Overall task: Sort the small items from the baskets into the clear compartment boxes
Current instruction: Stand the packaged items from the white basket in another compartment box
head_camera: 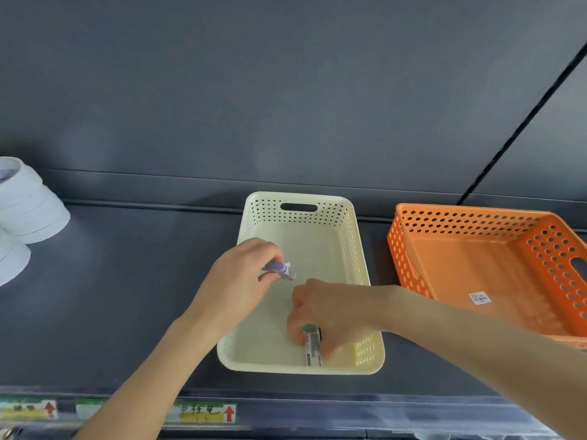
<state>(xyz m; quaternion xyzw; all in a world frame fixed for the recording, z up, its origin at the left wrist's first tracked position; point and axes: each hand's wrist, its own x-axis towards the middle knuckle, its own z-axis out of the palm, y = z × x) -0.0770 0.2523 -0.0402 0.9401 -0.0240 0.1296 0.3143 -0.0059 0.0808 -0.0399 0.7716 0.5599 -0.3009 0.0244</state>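
— Where is the left hand (241, 281)?

— Over the back left part of the cream basket (298, 196), raised above its floor. Its fingers (273, 252) are curled round a small purple item (281, 269), whose pale end pokes out to the right of the knuckles.

— And the right hand (330, 312)?

— Down inside the same basket, near the front wall. Its fingers (296, 325) pinch a green-and-white box (313, 350) from both sides; the box reaches the front wall of the basket. The print on it is too small to read.

— Do the two hands touch?

— No, they are near each other but apart, the left one further back.

— What else lies around?

— An orange basket (476, 249) sits to the right of the cream one, apart from it, with a small white sticker (479, 297) on its floor. Both baskets rest on a dark shelf (127, 296). At the far left edge is a white stack (28, 201) of round things; I cannot tell what they are. Along the shelf's front edge run yellow-green labels (206, 412) with red arrows.
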